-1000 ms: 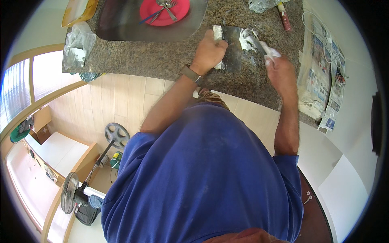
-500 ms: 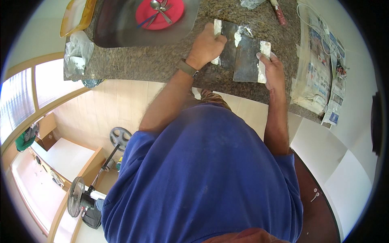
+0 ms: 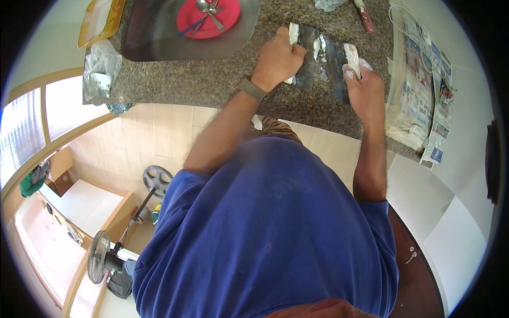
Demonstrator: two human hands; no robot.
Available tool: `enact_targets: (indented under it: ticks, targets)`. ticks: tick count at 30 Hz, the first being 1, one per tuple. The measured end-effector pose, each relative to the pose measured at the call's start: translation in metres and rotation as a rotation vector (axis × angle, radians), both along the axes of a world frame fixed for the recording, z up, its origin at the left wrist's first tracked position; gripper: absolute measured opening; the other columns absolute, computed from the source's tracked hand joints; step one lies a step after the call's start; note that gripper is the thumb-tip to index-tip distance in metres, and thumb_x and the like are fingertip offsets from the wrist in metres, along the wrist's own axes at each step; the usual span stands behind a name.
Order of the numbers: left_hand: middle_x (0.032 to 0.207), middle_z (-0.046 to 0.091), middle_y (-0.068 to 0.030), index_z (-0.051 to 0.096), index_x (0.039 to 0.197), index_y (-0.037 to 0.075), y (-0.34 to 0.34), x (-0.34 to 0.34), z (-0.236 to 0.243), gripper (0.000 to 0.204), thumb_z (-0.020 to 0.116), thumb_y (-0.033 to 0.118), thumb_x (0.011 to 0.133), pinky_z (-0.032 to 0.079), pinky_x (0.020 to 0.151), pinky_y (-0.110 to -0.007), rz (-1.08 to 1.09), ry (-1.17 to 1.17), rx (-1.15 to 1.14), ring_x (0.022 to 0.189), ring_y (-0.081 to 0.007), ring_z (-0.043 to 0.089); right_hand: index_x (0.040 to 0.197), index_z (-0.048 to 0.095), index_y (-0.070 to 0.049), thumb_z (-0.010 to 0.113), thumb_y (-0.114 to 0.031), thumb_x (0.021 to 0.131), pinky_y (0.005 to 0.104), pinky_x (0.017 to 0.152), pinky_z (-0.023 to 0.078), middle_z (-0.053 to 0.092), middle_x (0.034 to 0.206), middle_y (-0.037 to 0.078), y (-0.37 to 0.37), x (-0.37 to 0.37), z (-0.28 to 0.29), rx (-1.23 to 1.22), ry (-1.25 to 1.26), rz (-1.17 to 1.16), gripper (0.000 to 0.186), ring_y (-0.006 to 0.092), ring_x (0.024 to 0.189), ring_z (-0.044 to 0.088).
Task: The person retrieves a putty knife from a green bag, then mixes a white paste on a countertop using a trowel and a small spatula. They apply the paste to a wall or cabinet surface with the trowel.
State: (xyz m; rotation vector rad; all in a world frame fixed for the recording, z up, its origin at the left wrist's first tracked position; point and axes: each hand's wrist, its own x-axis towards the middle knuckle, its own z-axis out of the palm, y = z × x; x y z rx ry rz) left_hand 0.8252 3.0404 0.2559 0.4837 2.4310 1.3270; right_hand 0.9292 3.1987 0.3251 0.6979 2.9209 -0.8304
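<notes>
My left hand [image 3: 278, 61] is closed round the white, putty-crusted grip of a wide flat scraper [image 3: 306, 66] with a dark metal blade. My right hand [image 3: 367, 90] grips a second scraper [image 3: 335, 66] of the same kind, its thumb and fingers smeared white. That one stands tilted, so its blade shows narrow. The two blades face each other just above the granite worktop, with the gap between them small. White putty [image 3: 319, 47] clings along the left blade's inner edge.
Left of my hands is a sink [image 3: 154, 50] with a pink plate [image 3: 184, 18], a spoon [image 3: 202, 6] and forks. A clear plastic bag [image 3: 102, 66] and yellow tray [image 3: 87, 32] lie beyond it. A red-handled tool [image 3: 366, 20], newspaper [image 3: 411, 100] and white cable [image 3: 424, 37] are at right.
Both hands have shifted a little to the right. The right scraper has tipped from lying nearly flat to a steeper tilt and no longer overlaps the left blade.
</notes>
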Motion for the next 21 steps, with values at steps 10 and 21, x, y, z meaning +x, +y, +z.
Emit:
enact_targets:
  ticks: [10, 21]
  targets:
    - [0.081, 0.058, -0.0331, 0.043, 0.095, -0.011, 0.0, 0.005, -0.001, 0.037, 0.053, 0.021, 0.079, 0.047, 0.075, -0.048, 0.067, -0.078, 0.075, 0.081, -0.0471, 0.059, 0.086, 0.061, 0.002, 0.055, -0.021, 0.083, 0.0459, 0.067, 0.046, 0.059, 0.078, 0.026, -0.012, -0.002, -0.018, 0.1, 0.081, 0.045, 0.024, 0.0413, 0.073, 0.059]
    - [0.088, 0.058, -0.0349, 0.042, 0.102, -0.01, -0.012, 0.006, -0.019, 0.041, 0.054, 0.022, 0.079, 0.046, 0.079, -0.049, 0.124, -0.146, 0.083, 0.087, -0.0484, 0.057, 0.086, 0.062, 0.001, 0.054, -0.02, 0.083, 0.0472, 0.071, 0.047, 0.061, 0.082, 0.024, 0.002, -0.008, -0.018, 0.257, -0.03, 0.186, 0.023, 0.0405, 0.077, 0.059]
